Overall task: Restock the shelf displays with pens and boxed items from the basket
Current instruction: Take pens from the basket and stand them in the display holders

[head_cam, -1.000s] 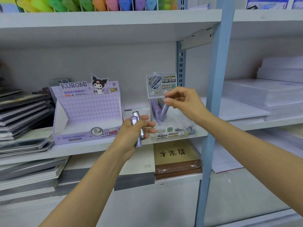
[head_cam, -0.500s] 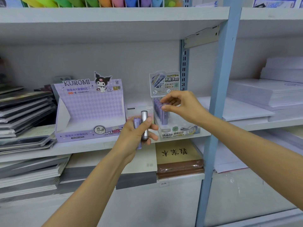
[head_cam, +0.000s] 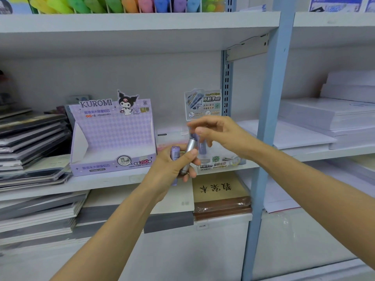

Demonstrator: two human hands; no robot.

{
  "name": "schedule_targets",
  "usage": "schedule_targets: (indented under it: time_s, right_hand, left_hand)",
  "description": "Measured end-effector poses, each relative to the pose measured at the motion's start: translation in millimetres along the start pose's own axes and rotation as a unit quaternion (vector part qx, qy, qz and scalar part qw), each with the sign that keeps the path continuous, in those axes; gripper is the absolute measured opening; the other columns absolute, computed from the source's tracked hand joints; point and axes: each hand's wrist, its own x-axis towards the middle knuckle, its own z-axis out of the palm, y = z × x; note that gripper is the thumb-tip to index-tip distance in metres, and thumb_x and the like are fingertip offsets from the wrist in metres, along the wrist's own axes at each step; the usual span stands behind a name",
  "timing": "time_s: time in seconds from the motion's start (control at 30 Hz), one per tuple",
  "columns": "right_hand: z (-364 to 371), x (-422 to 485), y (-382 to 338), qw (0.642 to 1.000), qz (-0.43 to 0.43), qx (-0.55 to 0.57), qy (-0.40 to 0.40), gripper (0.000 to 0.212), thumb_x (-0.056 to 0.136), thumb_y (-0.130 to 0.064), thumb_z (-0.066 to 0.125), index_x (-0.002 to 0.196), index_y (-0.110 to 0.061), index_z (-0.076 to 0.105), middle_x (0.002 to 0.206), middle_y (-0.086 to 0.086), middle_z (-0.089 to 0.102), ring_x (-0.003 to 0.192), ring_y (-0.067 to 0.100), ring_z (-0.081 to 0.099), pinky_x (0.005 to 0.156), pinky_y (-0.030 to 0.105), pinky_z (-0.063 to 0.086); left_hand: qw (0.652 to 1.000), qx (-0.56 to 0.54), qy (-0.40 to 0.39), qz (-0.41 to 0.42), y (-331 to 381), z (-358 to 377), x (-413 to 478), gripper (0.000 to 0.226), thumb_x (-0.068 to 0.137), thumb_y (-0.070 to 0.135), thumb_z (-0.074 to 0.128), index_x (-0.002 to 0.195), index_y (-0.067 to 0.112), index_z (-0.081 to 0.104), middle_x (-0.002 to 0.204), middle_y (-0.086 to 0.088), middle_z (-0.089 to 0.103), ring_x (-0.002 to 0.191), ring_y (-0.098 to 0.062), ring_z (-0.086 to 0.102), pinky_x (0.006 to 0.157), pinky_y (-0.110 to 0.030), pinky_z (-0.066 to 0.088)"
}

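In the head view, the only one here, the left hand is gripping two lead tubes side by side, a silver tube and a purple tube. Its fingers are wrapping their lower halves, so the tops are sticking up free. I take that as deliberate: the hand is serving as a holder, offering one tube at a time.

The right hand is hovering just above the silver tube's top, thumb and forefinger curled close together. Blur is hiding whether they are pinching anything, so I cannot tell.

Just behind, on the middle shelf, the small clear display is standing at the right, near the blue upright. Its stock is standing on end, probably so shoppers can lift a piece out. I am counting one standing tube showing in it; any others are hiding behind the hands.

To its left the Kuromi box is sitting, one box, its tray looking bare from here. The basket is not showing anywhere.
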Motion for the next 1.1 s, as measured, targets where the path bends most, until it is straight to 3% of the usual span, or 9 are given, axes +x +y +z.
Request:
schedule_targets:
  time_s: [0.1, 0.23, 0.33, 0.53, 0.7, 0.87, 1.0, 1.1]
  right_hand:
    - [1, -7, -3, 0.999, -0.010, -0.020, -0.045, 0.019, 0.093, -0.020, 0.063, 0.111, -0.021, 0.071, 0.097, -0.002, 0.072, 0.085, 0.015, 0.064, 0.073, 0.021, 0.052]
    - [-2, -14, -4, 0.995, -0.007, 0.076, 0.069, 0.013, 0.091, -0.009, 0.063, 0.102, -0.009, 0.070, 0.081, -0.002, 0.069, 0.070, 0.006, 0.061, 0.068, 0.017, 0.050]
    - [-7, -20, -4, 0.988, 0.015, 0.103, 0.111, 0.014, 0.089, -0.010, 0.065, 0.101, -0.004, 0.069, 0.077, 0.002, 0.068, 0.067, 0.010, 0.060, 0.065, 0.020, 0.052]
    - [-1, -34, -1, 0.993, 0.077, 0.085, -0.003, 0.013, 0.087, -0.016, 0.067, 0.097, -0.008, 0.067, 0.089, 0.010, 0.074, 0.068, 0.014, 0.064, 0.069, 0.024, 0.053]
    - [6, -39, -1, 0.994, 0.069, 0.070, -0.056, 0.015, 0.094, -0.021, 0.060, 0.098, -0.008, 0.066, 0.092, 0.007, 0.075, 0.079, 0.017, 0.067, 0.075, 0.028, 0.053]
    - [2, -30, -10, 0.997, 0.027, 0.036, 0.070, 0.024, 0.089, -0.035, 0.062, 0.104, -0.017, 0.068, 0.085, -0.009, 0.071, 0.074, 0.005, 0.062, 0.064, 0.021, 0.051]
    - [6, -20, -19, 0.997, 0.015, 0.020, 0.069, 0.019, 0.076, -0.030, 0.080, 0.091, -0.021, 0.071, 0.078, -0.008, 0.068, 0.074, 0.006, 0.060, 0.068, 0.020, 0.050]
    - [3, -18, -21, 0.998, 0.014, 0.029, 0.060, 0.014, 0.078, -0.021, 0.079, 0.089, -0.014, 0.073, 0.076, -0.005, 0.071, 0.075, 0.008, 0.064, 0.071, 0.020, 0.052]
  left_hand:
    - [1.000, -0.006, -0.025, -0.006, 5, 5, 0, 0.027, 0.088, 0.027, 0.064, 0.106, 0.007, 0.066, 0.083, -0.009, 0.072, 0.056, -0.016, 0.062, 0.045, -0.021, 0.045]
    - [1.000, -0.017, -0.003, -0.025, 8, 5, 0, 0.038, 0.080, 0.025, 0.073, 0.114, 0.010, 0.064, 0.089, -0.015, 0.072, 0.052, -0.014, 0.057, 0.037, -0.017, 0.035]
    - [0.998, -0.031, 0.063, -0.007, 9, 1, 2, 0.023, 0.082, 0.012, 0.074, 0.104, 0.007, 0.069, 0.081, -0.018, 0.064, 0.041, -0.009, 0.047, 0.032, -0.016, 0.028]
    - [0.991, -0.043, 0.121, 0.038, 11, 3, 2, 0.013, 0.083, 0.022, 0.073, 0.093, 0.014, 0.072, 0.055, -0.007, 0.056, 0.038, -0.008, 0.037, 0.034, -0.016, 0.026]
    - [0.991, -0.034, 0.114, 0.064, 13, 13, -4, 0.016, 0.085, 0.022, 0.072, 0.099, 0.017, 0.074, 0.056, -0.001, 0.055, 0.041, -0.007, 0.036, 0.037, -0.015, 0.027]
    - [0.987, 0.064, 0.128, 0.078, 15, 16, -6, 0.013, 0.079, 0.025, 0.077, 0.087, 0.015, 0.075, 0.052, 0.009, 0.060, 0.044, -0.006, 0.045, 0.040, -0.014, 0.033]
    - [0.977, 0.151, 0.120, 0.091, 13, 25, -1, 0.011, 0.078, 0.021, 0.080, 0.076, 0.015, 0.072, 0.052, 0.009, 0.061, 0.044, -0.005, 0.048, 0.043, -0.013, 0.037]
    - [0.979, 0.155, 0.107, 0.082, 13, 27, -2, 0.015, 0.079, 0.027, 0.079, 0.085, 0.014, 0.072, 0.057, 0.009, 0.064, 0.048, -0.004, 0.053, 0.045, -0.013, 0.040]
